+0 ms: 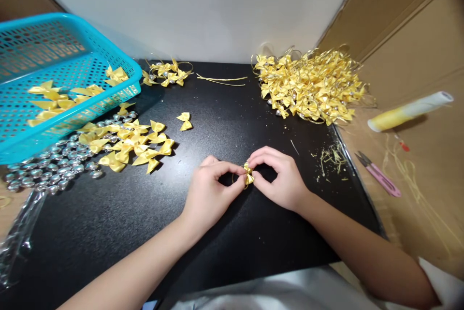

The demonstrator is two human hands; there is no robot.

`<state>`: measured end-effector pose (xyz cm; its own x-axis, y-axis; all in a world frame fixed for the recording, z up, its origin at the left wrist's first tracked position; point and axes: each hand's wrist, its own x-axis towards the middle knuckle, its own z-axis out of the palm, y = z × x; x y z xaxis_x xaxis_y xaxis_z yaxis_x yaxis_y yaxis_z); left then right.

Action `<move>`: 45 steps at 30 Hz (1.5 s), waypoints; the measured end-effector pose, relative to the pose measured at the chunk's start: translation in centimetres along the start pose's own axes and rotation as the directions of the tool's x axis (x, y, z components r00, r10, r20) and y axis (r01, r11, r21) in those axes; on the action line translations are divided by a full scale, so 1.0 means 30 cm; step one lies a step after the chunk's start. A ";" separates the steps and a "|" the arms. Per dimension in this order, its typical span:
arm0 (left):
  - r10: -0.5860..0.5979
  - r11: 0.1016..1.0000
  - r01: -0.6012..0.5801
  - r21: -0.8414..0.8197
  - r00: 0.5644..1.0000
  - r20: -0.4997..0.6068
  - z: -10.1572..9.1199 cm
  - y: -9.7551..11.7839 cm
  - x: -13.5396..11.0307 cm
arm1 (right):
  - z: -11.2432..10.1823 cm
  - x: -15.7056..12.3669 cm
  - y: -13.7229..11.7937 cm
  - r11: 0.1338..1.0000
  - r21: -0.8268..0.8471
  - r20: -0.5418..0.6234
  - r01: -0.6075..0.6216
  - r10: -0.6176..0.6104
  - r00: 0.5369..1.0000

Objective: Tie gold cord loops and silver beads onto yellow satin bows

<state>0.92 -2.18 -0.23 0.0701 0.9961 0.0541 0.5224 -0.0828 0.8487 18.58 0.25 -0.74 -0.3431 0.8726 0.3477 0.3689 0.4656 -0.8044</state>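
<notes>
A small yellow ribbon bow (248, 174) with a loop of gold cord is pinched between both hands, low over the black tabletop. My left hand (217, 182) grips it from the left with thumb and forefinger, the cord loop curving by those fingertips. On the other side, the fingertips of my right hand (279, 174) close on the bow's right edge. Whether a bead sits on this bow is hidden by the fingers. One loose bow (185, 121) lies farther off, left of the hands.
At left, a turquoise basket (105, 49) holds bows; loose bows (130, 145) and silver beads (54, 169) lie before it. A heap of corded bows (311, 87) is back right. Cord pieces (222, 79) lie behind. Pink snips (380, 177) and a tube (409, 110) are right.
</notes>
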 end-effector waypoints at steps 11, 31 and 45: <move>0.052 0.999 -0.052 0.011 0.998 0.019 -0.002 0.006 -0.002 | 0.011 -0.011 0.006 0.999 -0.031 0.014 0.044 -0.044 0.999; -0.080 0.991 0.094 -0.094 0.986 0.150 -0.014 0.017 0.026 | 0.005 -0.006 0.020 0.996 0.007 0.029 0.084 -0.085 0.996; -0.034 0.997 0.042 -0.066 0.993 0.117 -0.024 0.013 0.025 | 0.008 -0.007 0.021 0.997 0.015 0.001 0.079 -0.079 0.997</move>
<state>0.58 -1.44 0.53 0.1514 0.9878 -0.0366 0.4680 -0.0391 0.8828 18.68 0.33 -1.42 -0.3716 0.8332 0.4095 0.3281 0.5305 -0.7816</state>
